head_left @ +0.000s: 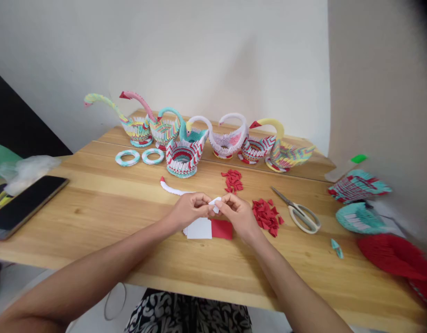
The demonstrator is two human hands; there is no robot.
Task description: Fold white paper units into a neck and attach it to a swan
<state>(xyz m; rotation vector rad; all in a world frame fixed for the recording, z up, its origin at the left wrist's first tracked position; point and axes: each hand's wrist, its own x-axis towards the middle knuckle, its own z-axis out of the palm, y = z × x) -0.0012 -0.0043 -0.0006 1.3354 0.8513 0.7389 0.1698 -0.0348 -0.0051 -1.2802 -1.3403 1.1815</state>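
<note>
Between the fingertips of my left hand and my right hand is a small folded piece of white paper. Both hands are closed in a pinch on it, just above the table. Below them lie a stack of white paper rectangles and a red paper rectangle, side by side. A white curved swan neck with a red tip rests behind my left hand, partly hidden by it. Beside my right hand is a pile of folded red paper pieces, with a second red pile farther back.
Several paper swans line the back of the wooden table. Two paper rings lie left of them. Scissors lie at right, near teal and red paper parts. A phone lies at the left edge.
</note>
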